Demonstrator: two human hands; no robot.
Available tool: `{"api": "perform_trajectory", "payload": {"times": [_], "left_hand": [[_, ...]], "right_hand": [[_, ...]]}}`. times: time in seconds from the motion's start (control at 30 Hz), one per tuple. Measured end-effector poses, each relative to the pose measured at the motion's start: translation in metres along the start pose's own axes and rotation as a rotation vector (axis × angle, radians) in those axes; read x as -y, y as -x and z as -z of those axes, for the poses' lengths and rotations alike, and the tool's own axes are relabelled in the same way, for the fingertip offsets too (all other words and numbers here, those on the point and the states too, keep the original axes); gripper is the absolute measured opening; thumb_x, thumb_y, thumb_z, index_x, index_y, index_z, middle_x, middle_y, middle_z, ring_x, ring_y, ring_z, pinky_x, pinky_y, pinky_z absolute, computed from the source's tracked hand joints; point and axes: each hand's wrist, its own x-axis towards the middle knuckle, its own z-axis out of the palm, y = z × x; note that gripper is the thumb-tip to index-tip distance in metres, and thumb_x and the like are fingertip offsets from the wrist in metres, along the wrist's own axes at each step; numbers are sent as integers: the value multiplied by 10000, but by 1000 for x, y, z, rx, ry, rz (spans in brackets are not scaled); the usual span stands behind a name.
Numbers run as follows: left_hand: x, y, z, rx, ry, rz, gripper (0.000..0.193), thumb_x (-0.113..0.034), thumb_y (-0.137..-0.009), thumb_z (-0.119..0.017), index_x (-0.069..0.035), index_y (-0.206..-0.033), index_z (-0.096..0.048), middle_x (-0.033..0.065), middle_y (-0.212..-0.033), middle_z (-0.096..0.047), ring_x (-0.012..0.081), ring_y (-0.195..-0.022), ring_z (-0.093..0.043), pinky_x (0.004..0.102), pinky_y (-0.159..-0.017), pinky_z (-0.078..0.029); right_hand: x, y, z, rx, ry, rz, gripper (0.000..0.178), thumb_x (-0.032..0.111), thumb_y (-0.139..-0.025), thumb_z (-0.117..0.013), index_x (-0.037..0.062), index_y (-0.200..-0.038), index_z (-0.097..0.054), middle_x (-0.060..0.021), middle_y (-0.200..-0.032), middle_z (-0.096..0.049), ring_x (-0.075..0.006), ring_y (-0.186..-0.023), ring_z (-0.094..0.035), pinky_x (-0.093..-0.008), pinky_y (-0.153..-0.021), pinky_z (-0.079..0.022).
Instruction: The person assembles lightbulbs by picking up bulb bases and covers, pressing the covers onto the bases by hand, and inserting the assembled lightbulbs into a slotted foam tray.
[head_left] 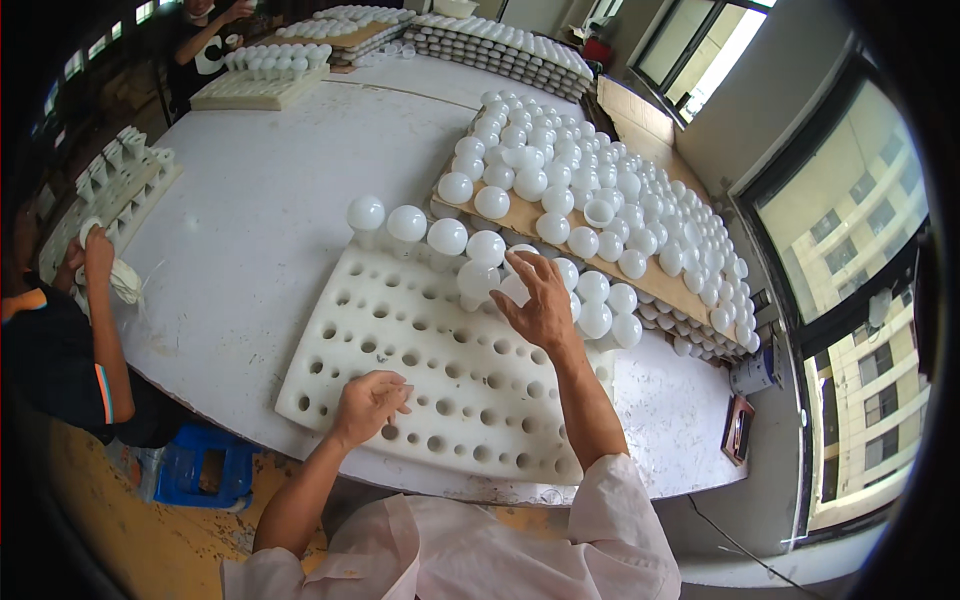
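Loosely curled, the left hand (370, 405) is over the near part of a white foam tray (425, 350), and whether its thumb and fingertips meet I cannot tell; the right hand (545, 305) has its thumb and fingers apart at the white globes (480, 278) along the tray's far edge, though whether it touches one is unclear. From the left edge, a co-worker in a dark top with orange trim handles something white beside a pale tray (150, 200) with white cup-shaped pieces on it. Below them, a blue crate (205, 465) sits on the yellowish floor (170, 545). Farther back, a second person stands behind another foam tray (255, 92) bearing a cluster of globes. Across the middle spreads the pale table (230, 210), the holed tray lying on its near side, rows of holes bare and globes lined along its far rim. Right of that, many more globes crowd a brown board (520, 212) set on stacked layers. Beyond its right end come a bucket (755, 372) and a tall dark-framed window (845, 230).
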Motion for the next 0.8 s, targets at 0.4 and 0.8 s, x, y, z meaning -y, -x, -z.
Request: {"api": "perform_trajectory", "payload": {"times": [0.4,0.8], "left_hand": [[0,6,2,-83,35,-26,202,-55,-922,-575,67,-1083,-561,184,-979,-686,175,-734,-689,218,-514,-501],[-1,14,-8,2,-51,18,250,-145,-941,-591,43,-1105,-591,87,-859,-692,136,-750,-692,219,-511,-499]], "right_hand": [[-190,-42,66,-8,473,-529,578,350,-764,-731,94,-1257,-572,-174,-1259,-549,-379,-1176,-488,-442,-987,-426],[-218,19,91,-368,264,-526,886,163,-637,-815,84,-1405,-380,-226,-1258,-507,-397,-1146,-522,-456,-969,-437]]}}
